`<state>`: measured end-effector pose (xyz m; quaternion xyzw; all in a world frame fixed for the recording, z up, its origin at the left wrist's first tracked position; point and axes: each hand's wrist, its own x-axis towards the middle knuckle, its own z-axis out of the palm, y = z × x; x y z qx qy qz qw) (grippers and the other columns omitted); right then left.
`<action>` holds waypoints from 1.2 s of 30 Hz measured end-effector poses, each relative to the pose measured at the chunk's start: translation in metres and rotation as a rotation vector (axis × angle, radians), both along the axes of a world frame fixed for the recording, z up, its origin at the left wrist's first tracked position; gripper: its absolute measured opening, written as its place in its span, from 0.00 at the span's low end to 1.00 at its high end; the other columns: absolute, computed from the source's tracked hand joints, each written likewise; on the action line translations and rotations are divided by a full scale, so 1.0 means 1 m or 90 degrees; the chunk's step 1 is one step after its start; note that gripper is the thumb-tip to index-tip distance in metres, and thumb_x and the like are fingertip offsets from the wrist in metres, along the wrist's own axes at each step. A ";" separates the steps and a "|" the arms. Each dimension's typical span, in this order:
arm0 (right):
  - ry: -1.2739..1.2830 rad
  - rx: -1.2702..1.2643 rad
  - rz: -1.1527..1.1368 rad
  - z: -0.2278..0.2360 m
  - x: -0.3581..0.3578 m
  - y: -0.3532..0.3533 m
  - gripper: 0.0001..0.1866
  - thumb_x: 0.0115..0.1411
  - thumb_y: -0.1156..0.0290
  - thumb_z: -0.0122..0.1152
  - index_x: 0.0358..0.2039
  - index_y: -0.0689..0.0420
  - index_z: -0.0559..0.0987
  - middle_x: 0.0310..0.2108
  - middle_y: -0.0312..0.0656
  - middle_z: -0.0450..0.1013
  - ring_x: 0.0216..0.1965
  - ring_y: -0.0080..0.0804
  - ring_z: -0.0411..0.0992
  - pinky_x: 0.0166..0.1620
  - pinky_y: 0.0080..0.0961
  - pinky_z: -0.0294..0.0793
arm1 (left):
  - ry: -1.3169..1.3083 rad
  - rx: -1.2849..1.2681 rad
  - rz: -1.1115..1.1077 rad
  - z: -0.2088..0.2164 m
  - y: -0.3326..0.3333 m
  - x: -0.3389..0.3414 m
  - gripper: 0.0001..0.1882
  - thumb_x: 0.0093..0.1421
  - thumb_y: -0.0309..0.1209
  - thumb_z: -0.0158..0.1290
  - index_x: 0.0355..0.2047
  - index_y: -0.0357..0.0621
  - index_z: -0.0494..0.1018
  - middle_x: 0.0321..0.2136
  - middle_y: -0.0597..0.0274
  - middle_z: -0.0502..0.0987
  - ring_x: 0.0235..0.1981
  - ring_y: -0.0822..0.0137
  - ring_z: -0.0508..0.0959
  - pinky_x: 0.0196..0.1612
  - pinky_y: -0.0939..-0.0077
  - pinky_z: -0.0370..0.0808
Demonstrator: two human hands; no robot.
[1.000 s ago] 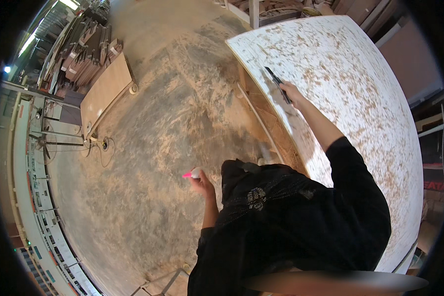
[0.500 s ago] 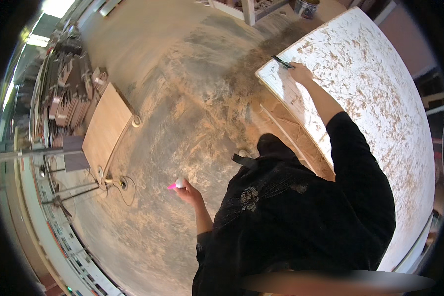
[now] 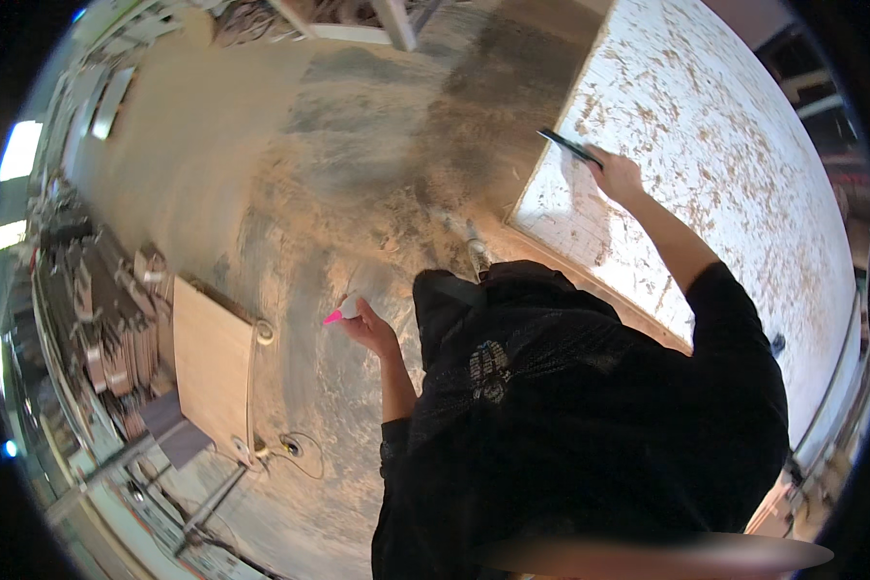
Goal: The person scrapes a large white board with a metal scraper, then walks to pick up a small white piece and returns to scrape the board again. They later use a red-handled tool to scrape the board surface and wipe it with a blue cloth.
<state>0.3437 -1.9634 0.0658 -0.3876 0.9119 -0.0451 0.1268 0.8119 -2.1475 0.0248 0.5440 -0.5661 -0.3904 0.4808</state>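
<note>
My right hand (image 3: 617, 174) is closed on one end of a slim dark tool (image 3: 570, 146), whose exact kind I cannot make out. It reaches over the near-left part of a large white board (image 3: 706, 145) strewn with brown shavings and dust. The tool's far end points left, to the board's edge. Out over the floor on the left, my left hand (image 3: 375, 331) is wrapped round a small white bottle (image 3: 349, 307). Its pink pointed nozzle (image 3: 333, 317) faces left, and my fingers cover part of the bottle.
On the left stands a light wooden panel (image 3: 213, 362) on a wheeled frame, a cable (image 3: 309, 459) on the floor beside it. Stacked brown boards (image 3: 116, 324) lie behind. A wooden rack (image 3: 391, 24) is at the top. Sawdust covers the floor (image 3: 290, 222).
The view has turned, so the panel and stacked boards sit lower. My right hand, still holding the dark tool, appears farther in over the white board. My left hand keeps the bottle.
</note>
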 end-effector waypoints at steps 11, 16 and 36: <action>-0.269 -0.103 -0.448 0.013 -0.026 0.020 0.21 0.62 0.57 0.55 0.54 0.47 0.76 0.21 0.38 0.73 0.19 0.25 0.68 0.22 0.26 0.68 | -0.068 -0.043 -0.163 -0.010 -0.234 -0.065 0.19 0.66 0.35 0.51 0.50 0.34 0.64 0.37 0.58 0.72 0.36 0.67 0.72 0.41 0.74 0.70; -1.044 -0.942 -0.551 0.022 -0.025 -0.044 0.22 0.69 0.55 0.42 0.59 0.50 0.67 0.18 0.24 0.62 0.14 0.17 0.59 0.26 0.26 0.65 | -0.088 -0.032 -0.330 -0.018 -0.336 -0.128 0.18 0.66 0.36 0.49 0.48 0.33 0.66 0.36 0.56 0.72 0.35 0.66 0.73 0.39 0.73 0.72; -1.374 -1.227 -0.162 0.027 -0.331 -0.208 0.32 0.66 0.40 0.39 0.48 0.56 0.73 0.18 0.29 0.60 0.15 0.20 0.60 0.42 0.42 0.70 | 0.106 0.005 -0.722 -0.016 -0.379 -0.715 0.16 0.63 0.25 0.51 0.49 0.32 0.65 0.39 0.53 0.75 0.39 0.66 0.77 0.44 0.74 0.75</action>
